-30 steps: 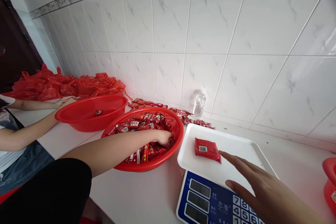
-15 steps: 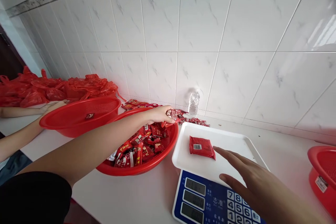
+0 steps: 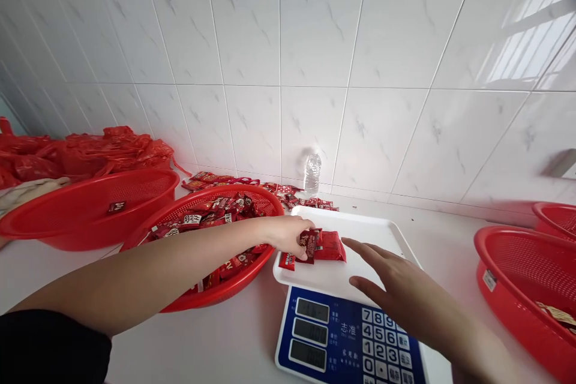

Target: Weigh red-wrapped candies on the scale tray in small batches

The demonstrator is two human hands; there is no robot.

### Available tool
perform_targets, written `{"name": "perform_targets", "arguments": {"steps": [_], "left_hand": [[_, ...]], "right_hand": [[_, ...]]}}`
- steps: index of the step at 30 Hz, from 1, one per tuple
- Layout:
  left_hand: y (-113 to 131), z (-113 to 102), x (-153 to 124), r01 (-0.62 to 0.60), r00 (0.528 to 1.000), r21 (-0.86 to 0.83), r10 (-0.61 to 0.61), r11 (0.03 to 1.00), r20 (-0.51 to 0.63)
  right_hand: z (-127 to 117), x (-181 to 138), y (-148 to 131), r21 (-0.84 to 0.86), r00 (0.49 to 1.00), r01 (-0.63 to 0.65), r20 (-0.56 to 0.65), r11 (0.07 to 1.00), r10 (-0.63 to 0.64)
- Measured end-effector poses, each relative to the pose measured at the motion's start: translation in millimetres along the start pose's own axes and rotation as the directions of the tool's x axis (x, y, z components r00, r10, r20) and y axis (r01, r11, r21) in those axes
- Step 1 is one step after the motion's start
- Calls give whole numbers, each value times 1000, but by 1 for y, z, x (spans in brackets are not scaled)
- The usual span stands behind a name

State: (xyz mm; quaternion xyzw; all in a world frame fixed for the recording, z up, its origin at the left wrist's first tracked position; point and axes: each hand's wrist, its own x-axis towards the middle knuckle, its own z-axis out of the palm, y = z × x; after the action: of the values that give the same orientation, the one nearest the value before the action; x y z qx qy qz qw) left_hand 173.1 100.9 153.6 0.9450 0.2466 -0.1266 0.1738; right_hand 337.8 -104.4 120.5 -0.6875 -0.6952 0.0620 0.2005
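My left hand (image 3: 290, 235) is closed on dark red snack packets (image 3: 308, 245) above the left part of the scale's white tray (image 3: 373, 223). A small red packet (image 3: 287, 261) shows just below its fingers. Beside them on the tray lies a larger red packet (image 3: 332, 246), its left end partly covered. Over the tray's right side, my right hand (image 3: 393, 276) is open and holds nothing, its fingertips close to the larger packet. The blue scale panel (image 3: 346, 336) faces me below. My left forearm crosses a red basket (image 3: 265, 195) full of red snack packets.
Another red basket (image 3: 148, 189) stands to the left, before piled red plastic bags (image 3: 90, 153). Snack packets (image 3: 211, 179) and a clear plastic bottle (image 3: 312, 175) line the wall. More red baskets (image 3: 499, 252) stand at right. Part of another person's arm (image 3: 33, 189) shows at far left.
My left hand has moved from the packets by the wall to the tray, bringing packets with it. The view has turned right. My right hand stays open near the larger packet.
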Motion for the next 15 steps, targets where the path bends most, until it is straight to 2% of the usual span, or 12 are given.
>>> {"name": "perform_targets", "arguments": {"steps": [3, 6, 10, 13, 15], "left_hand": [[11, 6, 1, -12, 1000, 38, 12, 999, -3], [21, 11, 6, -60, 998, -32, 60, 998, -27], [20, 2, 6, -73, 997, -56, 72, 996, -32], [9, -12, 0, -92, 993, 38, 89, 995, 72], [1, -17, -3, -41, 990, 107, 26, 993, 139]], "right_hand": [[1, 4, 2, 14, 1000, -14, 7, 1000, 14], [3, 6, 5, 32, 1000, 9, 5, 999, -10], [6, 9, 7, 20, 1000, -6, 13, 1000, 6], [6, 11, 6, 13, 998, -48, 45, 999, 47], [5, 13, 5, 14, 996, -66, 68, 998, 65]]}}
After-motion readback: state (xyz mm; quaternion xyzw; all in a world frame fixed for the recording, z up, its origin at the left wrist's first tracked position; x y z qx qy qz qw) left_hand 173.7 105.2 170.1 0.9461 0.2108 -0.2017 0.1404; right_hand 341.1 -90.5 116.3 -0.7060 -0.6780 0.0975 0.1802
